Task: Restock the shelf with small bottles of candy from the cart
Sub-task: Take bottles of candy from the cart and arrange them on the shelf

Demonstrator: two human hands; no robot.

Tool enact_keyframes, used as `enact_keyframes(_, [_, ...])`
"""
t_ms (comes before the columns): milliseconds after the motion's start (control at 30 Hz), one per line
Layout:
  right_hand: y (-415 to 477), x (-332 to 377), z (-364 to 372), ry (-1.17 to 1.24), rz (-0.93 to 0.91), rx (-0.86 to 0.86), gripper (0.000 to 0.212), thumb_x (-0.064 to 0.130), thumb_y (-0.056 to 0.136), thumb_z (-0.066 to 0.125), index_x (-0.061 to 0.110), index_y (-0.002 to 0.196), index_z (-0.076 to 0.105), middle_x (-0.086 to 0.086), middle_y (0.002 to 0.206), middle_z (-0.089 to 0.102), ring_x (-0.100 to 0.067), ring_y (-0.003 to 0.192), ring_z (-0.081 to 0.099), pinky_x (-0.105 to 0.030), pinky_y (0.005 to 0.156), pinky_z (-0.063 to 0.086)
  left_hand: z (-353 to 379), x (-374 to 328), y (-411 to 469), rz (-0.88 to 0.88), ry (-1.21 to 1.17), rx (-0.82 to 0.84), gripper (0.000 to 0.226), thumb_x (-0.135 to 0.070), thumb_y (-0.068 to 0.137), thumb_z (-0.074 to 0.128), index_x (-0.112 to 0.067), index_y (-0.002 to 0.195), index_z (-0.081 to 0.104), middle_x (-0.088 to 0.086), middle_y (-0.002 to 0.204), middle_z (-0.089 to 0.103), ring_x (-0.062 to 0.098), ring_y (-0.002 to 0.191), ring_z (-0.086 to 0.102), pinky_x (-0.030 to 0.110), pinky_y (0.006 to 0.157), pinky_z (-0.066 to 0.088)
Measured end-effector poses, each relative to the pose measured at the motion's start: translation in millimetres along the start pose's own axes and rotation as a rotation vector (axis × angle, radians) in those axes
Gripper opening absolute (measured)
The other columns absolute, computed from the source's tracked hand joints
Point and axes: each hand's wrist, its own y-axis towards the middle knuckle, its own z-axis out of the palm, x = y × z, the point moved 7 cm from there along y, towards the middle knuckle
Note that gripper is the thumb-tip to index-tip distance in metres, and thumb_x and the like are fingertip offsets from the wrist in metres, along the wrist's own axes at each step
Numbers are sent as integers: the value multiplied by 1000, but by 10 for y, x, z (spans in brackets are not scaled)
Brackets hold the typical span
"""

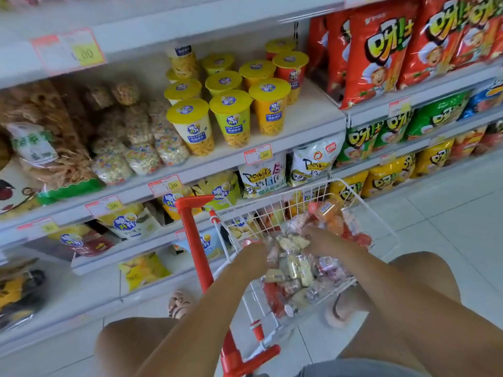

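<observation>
Head view shows us both hands deep in the white wire cart (275,213), over a heap of small bottles of candy (296,265). The bottles are clear and rounded with silvery caps, filled with pale, red and orange pieces. Our left hand (251,257) and right hand (324,242) lie knuckles up with fingertips buried among the bottles, so we cannot tell whether either grips one; the right perhaps touches a pale-filled bottle. Blur softens the labels. On the shelf (313,115), tapered yellow-lidded cups (231,118) stand beside bare white board.
</observation>
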Motion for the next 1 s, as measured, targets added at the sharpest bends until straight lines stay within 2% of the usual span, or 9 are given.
enact_keyframes(200, [251,-174,587,120,-58,8,61,4,90,55,17,146,33,-12,141,46,-22,111,57,-31,92,48,510,42,357,-101,196,237,42,7,89,45,-3,130,51,16,129,55,28,116,55,32,90,47])
enact_keyframes(333, [428,-262,746,131,-74,-26,59,1,90,57,18,143,39,-9,140,47,-22,121,52,-26,96,42,734,114,496,-151,283,281,51,4,91,46,-2,141,35,14,135,49,25,120,52,30,93,45])
enact_keyframes(433, [516,-301,740,145,-73,-52,48,1,89,58,17,134,49,-7,126,56,-16,97,59,-22,80,46,772,115,573,-169,314,287,55,2,91,49,-1,143,31,14,138,47,26,123,51,33,99,45])
enact_keyframes(567, [548,-331,737,171,-58,-61,42,-1,88,59,18,125,54,-6,123,55,-17,98,59,-24,82,49,751,108,607,-190,350,283,49,0,91,50,-4,138,39,12,136,49,26,122,51,39,101,44])
enact_keyframes(633, [520,-346,726,259,-43,-23,47,-2,87,60,22,128,56,-4,127,53,-20,97,61,-26,82,51,742,142,641,-206,308,260,39,-1,90,53,-1,129,49,11,130,52,24,117,54,30,95,48])
enact_keyframes(733, [440,-396,682,393,-4,49,44,7,86,67,18,127,57,-6,123,59,-22,92,63,-23,71,48,593,177,620,-242,174,208,33,-12,88,62,-1,119,57,1,91,56,16,93,57,19,65,46])
enact_keyframes(833, [361,-419,590,635,39,52,55,15,82,73,9,131,48,-11,122,60,-19,80,60,-22,60,48,295,137,578,-206,27,125,34,-26,88,65,-1,110,59,7,94,59,19,93,57,23,77,44])
enact_keyframes(933, [215,-246,305,1174,44,70,37,11,85,70,3,115,49,-14,105,63,-23,79,64,-45,84,56,-202,152,429,-154,-211,-53,26,-23,84,67,-15,67,50,-2,67,44,12,64,47,27,63,40])
enact_keyframes(1000, [92,-52,-21,1355,-24,39,36,18,86,68,1,111,50,-12,93,60,-24,79,65,-42,84,57,-517,209,242,-104,-490,-107,36,-15,82,68,-16,60,40,-2,61,38,10,53,37,21,54,35])
